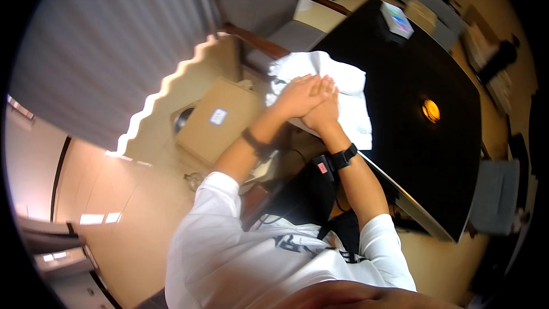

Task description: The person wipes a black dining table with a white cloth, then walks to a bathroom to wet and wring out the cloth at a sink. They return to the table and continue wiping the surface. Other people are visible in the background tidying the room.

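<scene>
A white cloth point(353, 88), perhaps a folded garment with a dark print at its left side, lies on the near left corner of the black table point(412, 137). Over it my left hand point(297, 98) and my right hand point(322, 115) overlap, the left mostly on top. The left hand's fingers are stretched out across the right. Both hands look flat and press on or rest against the cloth. Some of the right hand's fingers are hidden under the left. Between the hands nothing held shows. A dark band circles each wrist.
On the table's far end lies a white box point(397, 20) with a coloured top; a round amber light or reflection point(430, 111) shows farther right. A grey armchair point(257, 6) stands beyond the cloth. Left of the table sit a cardboard box point(220, 117) and a long grey curtain point(126, 51).
</scene>
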A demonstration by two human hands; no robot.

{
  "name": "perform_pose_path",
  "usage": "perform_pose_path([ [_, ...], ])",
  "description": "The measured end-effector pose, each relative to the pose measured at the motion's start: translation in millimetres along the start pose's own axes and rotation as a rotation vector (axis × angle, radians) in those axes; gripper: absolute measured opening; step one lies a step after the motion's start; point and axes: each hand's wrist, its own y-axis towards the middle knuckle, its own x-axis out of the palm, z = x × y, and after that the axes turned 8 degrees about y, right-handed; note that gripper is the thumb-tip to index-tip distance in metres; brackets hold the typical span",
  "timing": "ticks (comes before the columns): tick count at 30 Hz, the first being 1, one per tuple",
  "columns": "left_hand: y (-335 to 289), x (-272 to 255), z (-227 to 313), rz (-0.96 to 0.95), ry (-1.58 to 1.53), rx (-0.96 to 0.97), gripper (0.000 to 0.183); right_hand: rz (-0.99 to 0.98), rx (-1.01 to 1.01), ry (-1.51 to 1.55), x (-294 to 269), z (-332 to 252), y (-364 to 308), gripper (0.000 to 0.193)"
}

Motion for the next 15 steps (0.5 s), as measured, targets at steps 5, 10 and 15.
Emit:
perform_pose_path([
  [5,-1.5,-10.9,-8.3,-0.077,0.368,-0.170,0.084,0.066,-0.122,0.028,25.1,4.0,22.0,0.084],
  [10,-2.1,-19.7,13.2,-0.134,0.356,-0.217,0.086,0.031,-0.198,0.083,13.7,4.5,19.2,0.082],
  [15,-4.1,4.2,11.7,-0.067,0.289,-0.238,0.088,-0.022,-0.161,0.032,9.8,15.0,7.6,0.087],
])
